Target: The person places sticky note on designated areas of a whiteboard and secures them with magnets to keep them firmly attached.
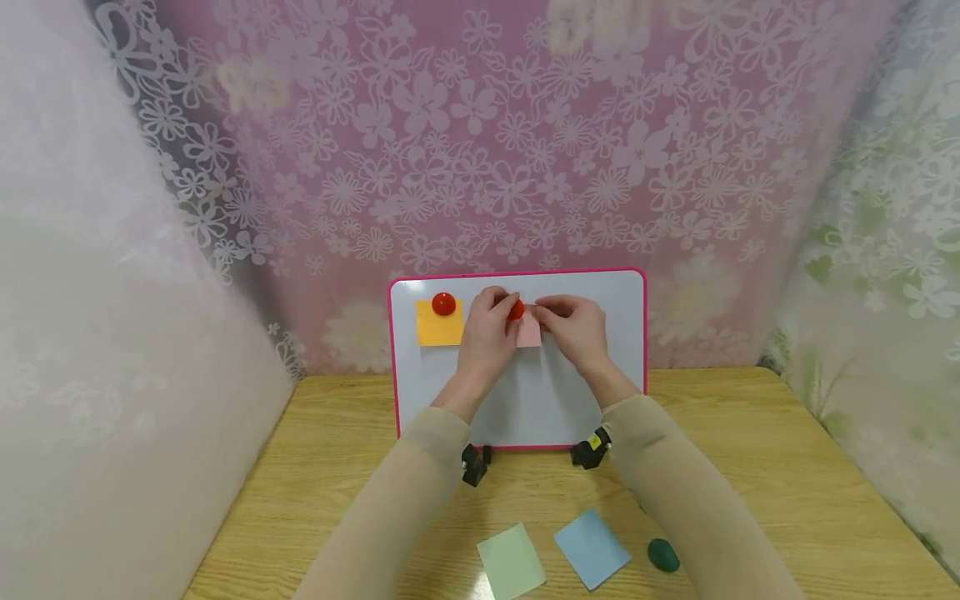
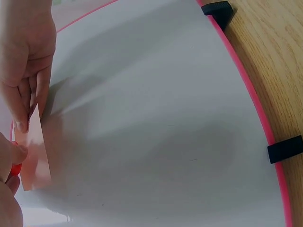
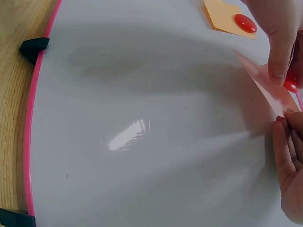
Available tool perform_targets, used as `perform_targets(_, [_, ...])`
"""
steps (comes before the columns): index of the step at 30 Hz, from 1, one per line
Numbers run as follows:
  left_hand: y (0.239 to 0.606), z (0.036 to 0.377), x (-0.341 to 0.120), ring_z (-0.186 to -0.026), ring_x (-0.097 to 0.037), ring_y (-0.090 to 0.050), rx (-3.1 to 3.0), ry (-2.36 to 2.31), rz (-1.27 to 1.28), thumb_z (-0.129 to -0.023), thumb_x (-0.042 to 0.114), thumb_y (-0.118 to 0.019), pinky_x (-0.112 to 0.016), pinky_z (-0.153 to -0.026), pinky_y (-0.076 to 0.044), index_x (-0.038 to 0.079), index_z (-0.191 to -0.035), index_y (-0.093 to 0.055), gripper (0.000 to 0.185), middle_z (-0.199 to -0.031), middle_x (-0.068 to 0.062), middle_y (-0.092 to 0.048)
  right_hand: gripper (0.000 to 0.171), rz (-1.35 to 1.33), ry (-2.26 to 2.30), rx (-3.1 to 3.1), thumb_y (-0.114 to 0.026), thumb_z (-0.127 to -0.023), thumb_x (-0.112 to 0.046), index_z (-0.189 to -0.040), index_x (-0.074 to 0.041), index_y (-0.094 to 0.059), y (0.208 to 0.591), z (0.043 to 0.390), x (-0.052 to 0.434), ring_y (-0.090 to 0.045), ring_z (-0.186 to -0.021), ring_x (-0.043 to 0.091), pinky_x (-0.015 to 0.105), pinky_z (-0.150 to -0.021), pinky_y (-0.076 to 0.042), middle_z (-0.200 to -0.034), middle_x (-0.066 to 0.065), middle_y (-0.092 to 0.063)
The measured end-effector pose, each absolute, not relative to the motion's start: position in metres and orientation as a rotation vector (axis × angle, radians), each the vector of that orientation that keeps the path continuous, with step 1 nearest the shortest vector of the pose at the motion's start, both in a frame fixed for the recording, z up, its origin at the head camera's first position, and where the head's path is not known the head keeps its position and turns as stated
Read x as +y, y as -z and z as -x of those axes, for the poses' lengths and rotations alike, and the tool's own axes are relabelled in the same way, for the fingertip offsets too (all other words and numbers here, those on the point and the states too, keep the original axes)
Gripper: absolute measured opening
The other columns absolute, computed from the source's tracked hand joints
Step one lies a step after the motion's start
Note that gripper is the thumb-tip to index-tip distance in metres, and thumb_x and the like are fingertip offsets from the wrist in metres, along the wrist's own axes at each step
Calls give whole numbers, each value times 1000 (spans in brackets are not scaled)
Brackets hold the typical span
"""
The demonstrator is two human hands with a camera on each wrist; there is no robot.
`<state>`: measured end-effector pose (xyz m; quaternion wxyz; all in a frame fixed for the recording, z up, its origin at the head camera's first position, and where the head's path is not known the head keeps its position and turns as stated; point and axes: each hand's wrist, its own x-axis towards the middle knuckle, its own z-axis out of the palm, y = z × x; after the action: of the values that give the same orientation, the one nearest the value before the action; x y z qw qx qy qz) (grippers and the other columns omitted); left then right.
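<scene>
A pink-framed whiteboard [image 1: 585,400] stands upright on the wooden table [image 1: 750,467]. My left hand [image 1: 504,307] pinches a red magnet [image 1: 515,310] against the top of a pink sticky note [image 1: 529,333] on the board. My right hand [image 1: 543,310] pinches the note's upper right corner. In the left wrist view the pink note [image 2: 35,151] lies flat on the board, with the red magnet [image 2: 15,169] at its edge under my fingers. The right wrist view shows the pink note [image 3: 270,87] between both hands. An orange note [image 1: 438,327] hangs at the board's left under another red magnet [image 1: 443,304].
A pale green note [image 1: 510,562], a blue note [image 1: 592,548] and a dark green magnet [image 1: 663,554] lie on the table in front of the board. Two black feet [image 1: 474,464] [image 1: 590,454] prop the board. Flowered curtains enclose the table on three sides.
</scene>
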<state>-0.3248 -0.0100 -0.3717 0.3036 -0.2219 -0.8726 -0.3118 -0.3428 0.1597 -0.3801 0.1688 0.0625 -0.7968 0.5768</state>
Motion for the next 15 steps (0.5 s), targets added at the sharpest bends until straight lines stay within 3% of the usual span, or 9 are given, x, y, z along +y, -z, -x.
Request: perform_targets(15, [373, 328, -4, -122, -25, -57, -2328, 804, 565, -99, 9, -78, -27, -108, -51, 2, -135, -74, 37, -129, -11, -63, 24, -153, -1631, -2273, -77, -102, -22, -116, -3, -81, 379, 343, 158, -75, -96, 23, 26, -82, -62, -110, 12, -79])
